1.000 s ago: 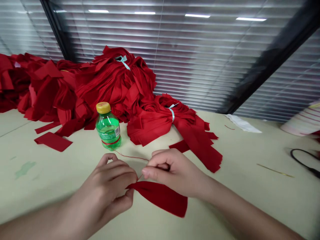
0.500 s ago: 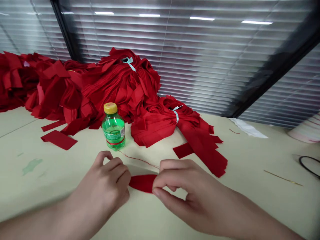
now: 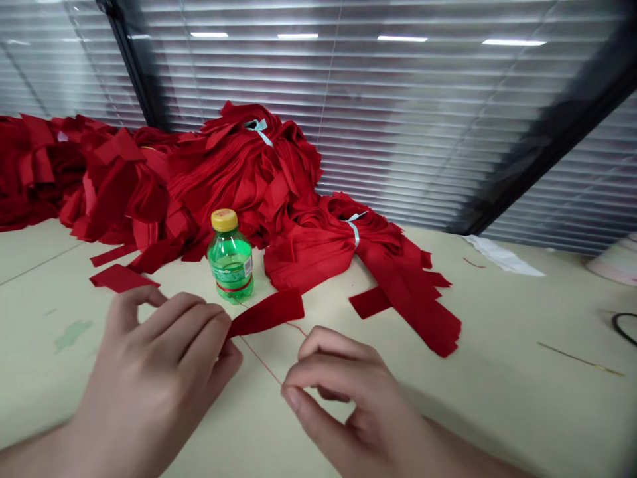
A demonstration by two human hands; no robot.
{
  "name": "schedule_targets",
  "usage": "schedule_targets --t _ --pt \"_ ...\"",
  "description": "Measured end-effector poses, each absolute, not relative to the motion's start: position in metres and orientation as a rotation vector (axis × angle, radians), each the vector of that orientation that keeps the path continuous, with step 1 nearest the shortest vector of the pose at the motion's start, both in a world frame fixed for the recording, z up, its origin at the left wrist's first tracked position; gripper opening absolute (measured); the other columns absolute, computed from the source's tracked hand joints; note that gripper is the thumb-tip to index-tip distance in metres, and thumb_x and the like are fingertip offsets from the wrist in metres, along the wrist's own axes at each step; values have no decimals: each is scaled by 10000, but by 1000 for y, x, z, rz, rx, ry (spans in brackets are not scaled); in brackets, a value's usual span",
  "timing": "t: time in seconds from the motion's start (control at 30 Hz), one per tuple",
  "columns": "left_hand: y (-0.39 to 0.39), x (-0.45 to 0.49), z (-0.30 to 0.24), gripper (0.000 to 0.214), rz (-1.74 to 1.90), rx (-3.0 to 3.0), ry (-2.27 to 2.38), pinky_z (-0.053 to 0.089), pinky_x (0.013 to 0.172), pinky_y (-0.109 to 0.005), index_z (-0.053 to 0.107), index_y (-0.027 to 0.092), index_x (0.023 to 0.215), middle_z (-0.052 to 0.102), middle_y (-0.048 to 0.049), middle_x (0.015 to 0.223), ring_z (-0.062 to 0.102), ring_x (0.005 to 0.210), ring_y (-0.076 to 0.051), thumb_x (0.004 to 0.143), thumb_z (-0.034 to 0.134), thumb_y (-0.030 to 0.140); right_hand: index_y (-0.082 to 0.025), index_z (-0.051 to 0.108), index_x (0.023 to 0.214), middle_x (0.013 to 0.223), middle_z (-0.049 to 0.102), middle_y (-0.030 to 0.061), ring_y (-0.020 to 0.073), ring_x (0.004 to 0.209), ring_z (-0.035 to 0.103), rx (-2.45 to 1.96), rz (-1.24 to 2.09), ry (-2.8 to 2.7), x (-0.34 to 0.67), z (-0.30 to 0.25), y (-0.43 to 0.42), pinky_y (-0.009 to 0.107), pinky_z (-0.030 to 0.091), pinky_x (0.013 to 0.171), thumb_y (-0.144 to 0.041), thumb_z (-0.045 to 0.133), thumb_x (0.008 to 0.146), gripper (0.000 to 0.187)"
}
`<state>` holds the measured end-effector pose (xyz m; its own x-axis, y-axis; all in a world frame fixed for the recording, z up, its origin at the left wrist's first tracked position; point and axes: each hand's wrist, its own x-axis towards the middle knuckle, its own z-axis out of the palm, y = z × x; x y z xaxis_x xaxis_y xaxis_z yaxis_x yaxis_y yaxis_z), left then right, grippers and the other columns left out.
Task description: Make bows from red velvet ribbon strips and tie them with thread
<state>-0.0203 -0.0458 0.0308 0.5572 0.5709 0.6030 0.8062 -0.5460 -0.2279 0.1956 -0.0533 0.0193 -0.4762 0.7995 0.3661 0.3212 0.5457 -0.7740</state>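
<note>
Along the near edge of the cream tabletop [image 3: 497, 411], two bare hands, now well apart. The left hand [image 3: 149, 365] alone on the red fabric strip [image 3: 266, 313], fingers closed narrowly on its tapered end. The strip's wider end angled away from that hand, toward the tied bundle and just short of it or touching, no telling which. The right hand [image 3: 353, 405] off the strip and nearer the front, thumb and forefinger drawn into a narrow pinch, perhaps on the fine red thread [image 3: 259, 360] slanting down from the strip's pinched end; too thin to be sure.

The change from half a second earlier: no more two-handed hold on the strip low between the hands, only a one-handed grip, with the strip swung round and its wide end farther from the front edge.

Just behind the strip, a green plastic bottle [image 3: 230, 257] with a yellow cap and red thread around its base. Beyond it, a heaped pile of red strips [image 3: 239, 179] and a bundle [image 3: 313, 255] tied with pale blue ribbon [image 3: 354, 232]. Loose red rectangles [image 3: 119, 279] on the tabletop, a thin brass-coloured rod [image 3: 580, 358] out to the right.
</note>
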Motion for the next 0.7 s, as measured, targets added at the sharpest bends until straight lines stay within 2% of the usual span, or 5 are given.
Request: schedule_targets --t 0.13,0.2,0.3,0.47,0.7 --pt "-35 -8 27 95 -753 -2571 -1154 317 665 -417 531 183 811 636 -28 691 570 650 -214 827 463 119 -190 567 701 995 623 67 121 720 593 -651 994 -1892 190 17 -60 239 477 648 -130 565 796 112" --pt "-34 -3 26 94 -820 -2632 -1183 313 665 -401 532 181 836 641 -27 713 570 659 -209 832 461 119 -207 536 760 931 659 58 145 802 617 -579 1131 -1824 188 15 -64 265 484 712 -181 488 876 128" --pt "-35 0 26 88 -891 -2617 -1170 316 675 -391 518 172 874 652 -31 738 568 673 -203 828 482 107 -206 500 787 832 631 56 155 797 591 -690 1313 -1758 186 13 -68 296 471 714 -312 396 943 216" --pt "-37 1 24 95 -924 -2662 -1158 316 678 -373 502 172 863 635 -23 747 546 684 -188 828 514 84 -216 443 708 683 494 26 173 748 532 -734 1495 -1640 182 6 -72 324 448 727 -531 400 905 374" --pt "-42 8 10 106 -982 -2736 -1028 279 719 -417 498 159 942 619 -53 792 528 727 -217 909 399 139 -215 382 663 623 432 -5 137 612 439 -577 1376 -1690 174 6 -66 289 396 594 -319 440 857 228"
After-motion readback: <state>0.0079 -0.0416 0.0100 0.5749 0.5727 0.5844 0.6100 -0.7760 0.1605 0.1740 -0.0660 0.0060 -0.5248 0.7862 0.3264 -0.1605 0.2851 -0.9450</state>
